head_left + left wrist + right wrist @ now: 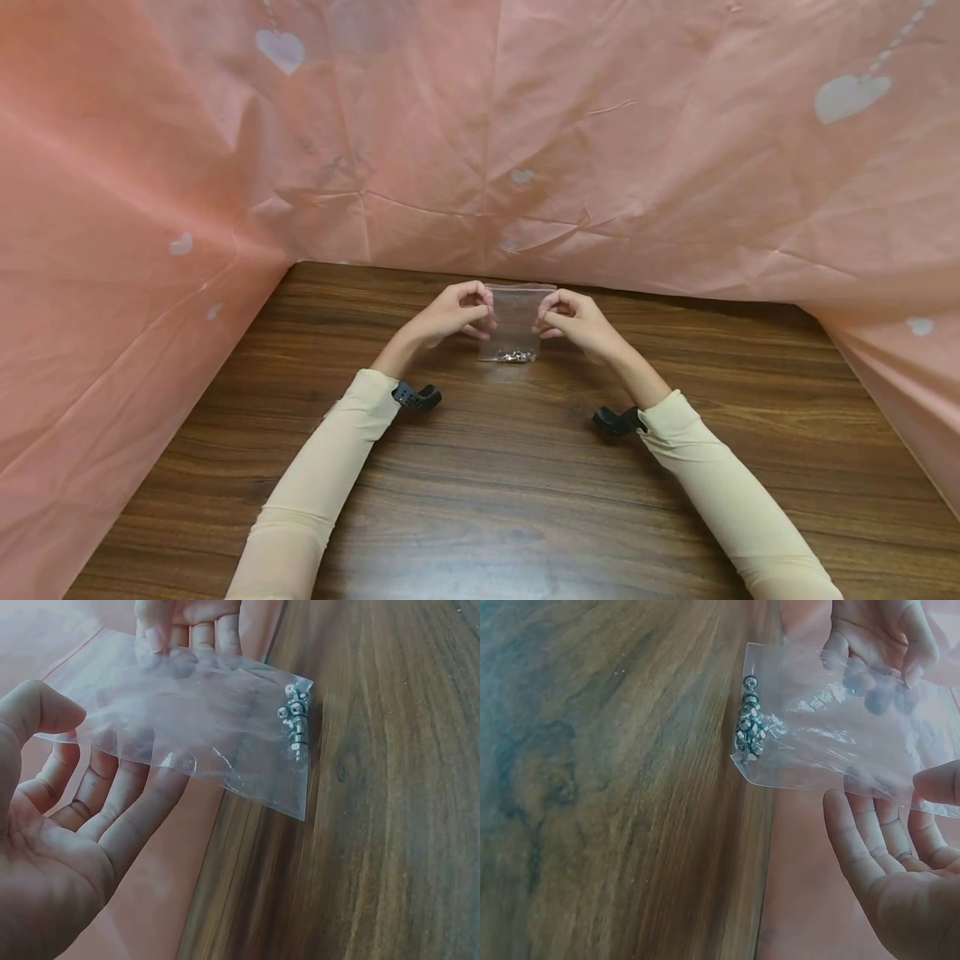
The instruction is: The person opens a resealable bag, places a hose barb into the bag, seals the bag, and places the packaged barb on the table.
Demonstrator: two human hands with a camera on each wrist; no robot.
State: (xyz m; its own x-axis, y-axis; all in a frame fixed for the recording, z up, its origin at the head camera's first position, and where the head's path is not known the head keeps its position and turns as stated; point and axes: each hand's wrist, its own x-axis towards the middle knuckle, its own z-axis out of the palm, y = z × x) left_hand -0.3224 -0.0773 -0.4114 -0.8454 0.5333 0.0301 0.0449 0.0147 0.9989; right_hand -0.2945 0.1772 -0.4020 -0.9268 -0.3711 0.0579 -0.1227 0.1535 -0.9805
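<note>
A clear zip bag (515,321) hangs upright between both hands, close to the back of the table. Small shiny metal beads (514,357) lie gathered along its bottom; the left wrist view shows round beads (295,712) with holes. My left hand (454,315) pinches one side edge of the bag between thumb and fingers, the other fingers behind the plastic. On the opposite edge my right hand (576,321) pinches likewise, its fingers (866,825) spread behind the film. A reddish line (73,654) runs along the bag's top end.
The dark wood-grain table (480,483) spreads below the hands. A pink cloth (420,167) with white hearts rises behind the table and at both sides. Black wrist mounts (417,397) sit at the cuffs of the cream sleeves (315,475).
</note>
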